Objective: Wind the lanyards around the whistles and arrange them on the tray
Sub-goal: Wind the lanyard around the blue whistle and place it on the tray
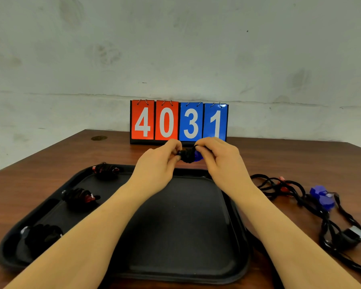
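Above the far edge of the black tray [186, 236], both hands hold a blue whistle [198, 157] wrapped in black lanyard [187, 156]. My left hand [161, 161] pinches the wound cord end. My right hand [219, 157] grips the blue end. Three wound whistles lie along the tray's left side: one at the far corner [106, 170], one in the middle [80, 198], one near me [43, 236].
To the right of the tray, a tangle of black lanyards [290, 190] lies on the brown table with a blue whistle [322, 197], red whistles [283, 187] and a black whistle [351, 236]. A flip scoreboard [178, 122] reading 4031 stands against the wall.
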